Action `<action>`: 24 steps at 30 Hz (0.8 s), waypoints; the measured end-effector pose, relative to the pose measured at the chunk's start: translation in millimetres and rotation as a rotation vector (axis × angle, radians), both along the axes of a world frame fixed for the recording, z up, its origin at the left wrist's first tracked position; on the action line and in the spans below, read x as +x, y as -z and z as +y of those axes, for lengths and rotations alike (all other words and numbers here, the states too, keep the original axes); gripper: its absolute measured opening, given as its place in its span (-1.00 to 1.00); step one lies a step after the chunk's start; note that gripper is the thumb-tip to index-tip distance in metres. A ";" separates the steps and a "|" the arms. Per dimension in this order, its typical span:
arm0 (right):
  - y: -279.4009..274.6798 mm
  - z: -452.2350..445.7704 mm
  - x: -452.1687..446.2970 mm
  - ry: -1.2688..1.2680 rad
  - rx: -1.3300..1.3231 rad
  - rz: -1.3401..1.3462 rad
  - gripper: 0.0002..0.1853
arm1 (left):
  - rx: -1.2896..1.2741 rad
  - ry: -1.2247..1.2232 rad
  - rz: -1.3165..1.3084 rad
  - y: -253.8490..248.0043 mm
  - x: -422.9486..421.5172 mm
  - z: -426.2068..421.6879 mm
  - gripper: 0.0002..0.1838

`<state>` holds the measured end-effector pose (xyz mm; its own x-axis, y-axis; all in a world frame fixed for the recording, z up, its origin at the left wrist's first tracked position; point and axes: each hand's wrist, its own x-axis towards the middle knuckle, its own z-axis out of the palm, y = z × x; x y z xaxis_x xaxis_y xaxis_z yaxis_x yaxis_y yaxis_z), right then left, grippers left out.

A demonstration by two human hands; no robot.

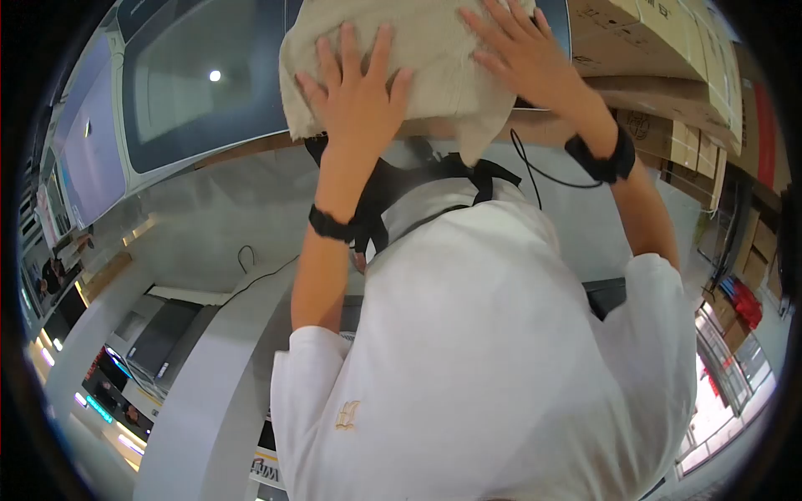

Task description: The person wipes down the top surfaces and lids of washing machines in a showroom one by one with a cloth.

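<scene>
A beige cloth (434,75) lies spread over a dark, glossy surface at the top of the head view, its near edge hanging over the front. My left hand (355,100) rests flat on the left part of the cloth with its fingers spread. On the right part of the cloth lies my right hand (526,63), its fingers also apart and stretched out. Each wrist wears a black band. Neither hand grips the cloth.
Cardboard boxes (643,42) are stacked at the upper right. The dark glass-like surface (200,75) continues to the left. A black cable (560,179) loops below the cloth near my right wrist. Dark equipment (171,334) stands at the lower left.
</scene>
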<state>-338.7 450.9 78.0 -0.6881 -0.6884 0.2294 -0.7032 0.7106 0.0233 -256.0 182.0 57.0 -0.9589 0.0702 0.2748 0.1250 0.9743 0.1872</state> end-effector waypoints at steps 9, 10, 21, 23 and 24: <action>-2.7 -32.8 7.3 -0.006 0.057 -0.039 -0.33 | 0.020 0.062 0.001 7.0 -9.7 2.8 -0.28; -6.5 -22.3 19.3 -0.025 0.013 -0.074 -0.33 | 0.021 0.057 -0.020 4.9 0.3 1.9 -0.28; -14.7 71.5 -38.7 0.341 -0.141 -0.029 -0.31 | -0.010 0.029 -0.105 -1.0 2.1 0.4 -0.26; 8.0 42.2 -19.5 0.216 -0.262 -0.125 -0.27 | 0.002 0.032 -0.104 0.1 1.4 0.9 -0.26; 20.6 21.8 -6.6 0.207 -0.178 -0.079 -0.25 | 0.004 0.035 -0.113 0.0 1.8 1.5 -0.25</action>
